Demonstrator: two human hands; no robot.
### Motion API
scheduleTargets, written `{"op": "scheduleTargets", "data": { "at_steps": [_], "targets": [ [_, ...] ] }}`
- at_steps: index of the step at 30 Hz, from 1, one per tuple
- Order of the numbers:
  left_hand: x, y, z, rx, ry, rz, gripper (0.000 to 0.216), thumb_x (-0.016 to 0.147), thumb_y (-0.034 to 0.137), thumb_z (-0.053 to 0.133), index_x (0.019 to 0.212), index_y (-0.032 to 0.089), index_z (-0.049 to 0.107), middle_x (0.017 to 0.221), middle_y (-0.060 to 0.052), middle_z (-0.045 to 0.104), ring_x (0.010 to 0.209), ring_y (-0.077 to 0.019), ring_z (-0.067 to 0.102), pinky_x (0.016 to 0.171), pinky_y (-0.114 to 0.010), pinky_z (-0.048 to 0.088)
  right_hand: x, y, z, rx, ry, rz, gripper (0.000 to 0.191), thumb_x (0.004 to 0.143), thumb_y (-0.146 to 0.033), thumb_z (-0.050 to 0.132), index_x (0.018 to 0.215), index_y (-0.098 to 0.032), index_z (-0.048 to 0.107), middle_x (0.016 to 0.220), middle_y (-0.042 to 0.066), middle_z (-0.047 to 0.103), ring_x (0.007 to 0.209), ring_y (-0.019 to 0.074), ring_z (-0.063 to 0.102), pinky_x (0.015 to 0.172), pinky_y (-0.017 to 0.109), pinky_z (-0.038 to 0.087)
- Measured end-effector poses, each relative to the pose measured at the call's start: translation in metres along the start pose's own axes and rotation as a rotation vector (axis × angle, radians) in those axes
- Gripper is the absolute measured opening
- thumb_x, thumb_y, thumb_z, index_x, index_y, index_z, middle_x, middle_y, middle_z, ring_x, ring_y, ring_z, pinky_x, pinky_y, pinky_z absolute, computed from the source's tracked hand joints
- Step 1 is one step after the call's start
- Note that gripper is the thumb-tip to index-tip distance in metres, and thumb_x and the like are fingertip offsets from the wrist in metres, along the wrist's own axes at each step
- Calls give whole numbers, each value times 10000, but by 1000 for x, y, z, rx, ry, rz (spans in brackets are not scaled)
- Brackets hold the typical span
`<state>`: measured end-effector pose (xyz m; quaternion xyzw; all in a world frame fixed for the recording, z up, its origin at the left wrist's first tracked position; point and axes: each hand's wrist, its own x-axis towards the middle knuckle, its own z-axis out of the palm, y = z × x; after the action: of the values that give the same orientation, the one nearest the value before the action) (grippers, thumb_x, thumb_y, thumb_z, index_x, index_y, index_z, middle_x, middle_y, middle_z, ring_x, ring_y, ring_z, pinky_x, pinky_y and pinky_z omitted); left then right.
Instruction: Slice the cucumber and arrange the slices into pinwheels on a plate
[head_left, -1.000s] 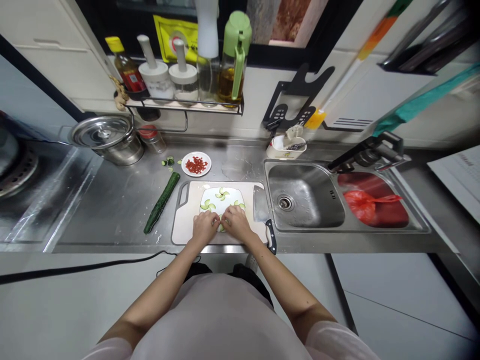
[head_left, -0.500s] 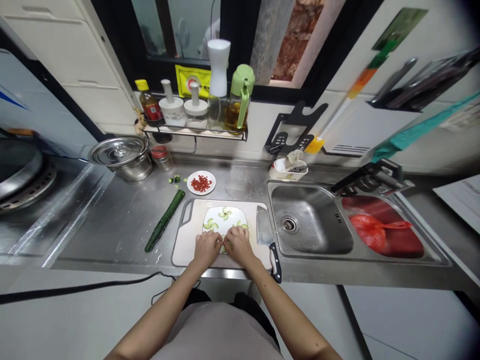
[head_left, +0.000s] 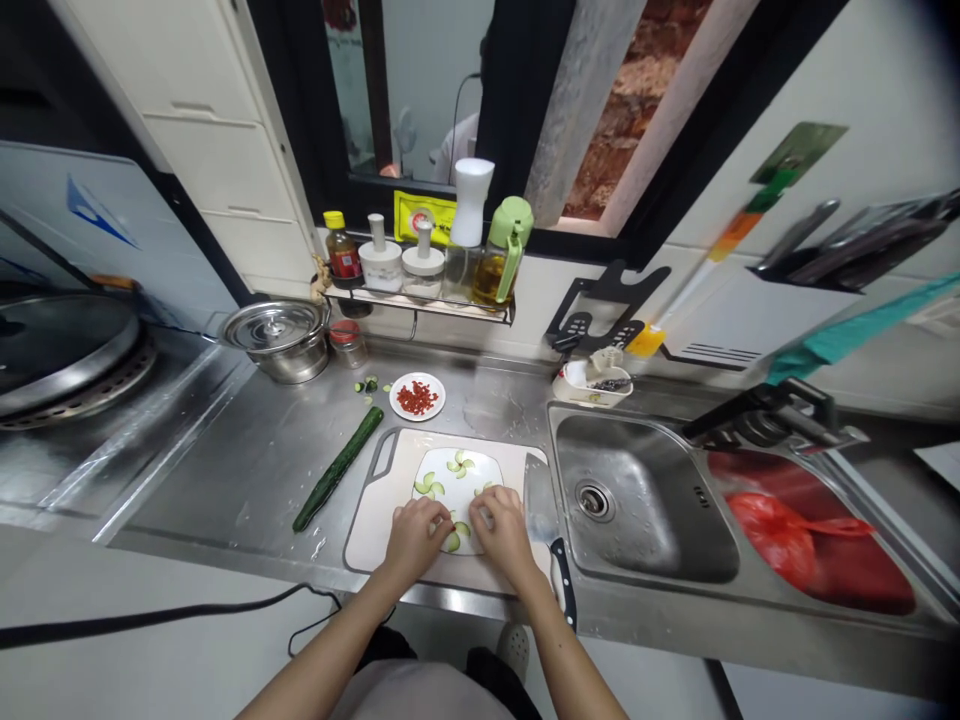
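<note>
Where two hands (head_left: 418,535) reach, four cucumber pinwheels (head_left: 429,486)

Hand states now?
Left hand: curled beside cucumber slices; can't tell if it holds one.
Right hand: curled by the right edge of the white plate; can't tell if it holds anything.

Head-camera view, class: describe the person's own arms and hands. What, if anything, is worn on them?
The left hand and right hand are bare, without gloves; no ring, watch or bracelet can be made out. The forearms are bare too, with no sleeve in frame. Between them, a plain greyish fabric top shows at the bottom edge.
</note>
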<state>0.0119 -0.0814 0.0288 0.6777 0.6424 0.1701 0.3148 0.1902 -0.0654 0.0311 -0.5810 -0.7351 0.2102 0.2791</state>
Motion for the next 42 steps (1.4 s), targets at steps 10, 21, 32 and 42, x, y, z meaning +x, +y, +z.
{"op": "scheduleTargets", "data": {
  "at_steps": [10,21,32,42],
  "targets": [
    [-3,-3,-2,-140,117,9,168,857,287,537,815,218,685,879,-28,692,882,-206,612,847,-353,379,90,4,-10,45,76,28,186,865,-255,508,801,-215,678,894,57,619,939,228,489,886,334,378],
    [-6,-2,-4,-200,180,-7,195,856,310,533,902,209,694,819,-37,674,799,-208,599,766,-338,386,205,6,39,-196,-95,28,205,887,-202,512,914,-197,715,938,65,629,917,193,493,832,267,343],
    [-1,-16,3,-237,251,16,208,866,333,541,888,207,706,773,-44,676,712,-189,600,708,-318,415,268,-2,77,-401,-251,116,281,930,-234,466,1013,-213,734,1047,102,675,1017,224,538,794,277,374],
    [2,-32,1,-255,287,27,215,883,352,533,894,208,693,767,-41,674,690,-175,604,696,-304,443,299,-10,99,-415,-310,67,265,919,-259,495,1014,-251,743,1124,95,659,1122,233,488,880,303,358]
  ]
}}
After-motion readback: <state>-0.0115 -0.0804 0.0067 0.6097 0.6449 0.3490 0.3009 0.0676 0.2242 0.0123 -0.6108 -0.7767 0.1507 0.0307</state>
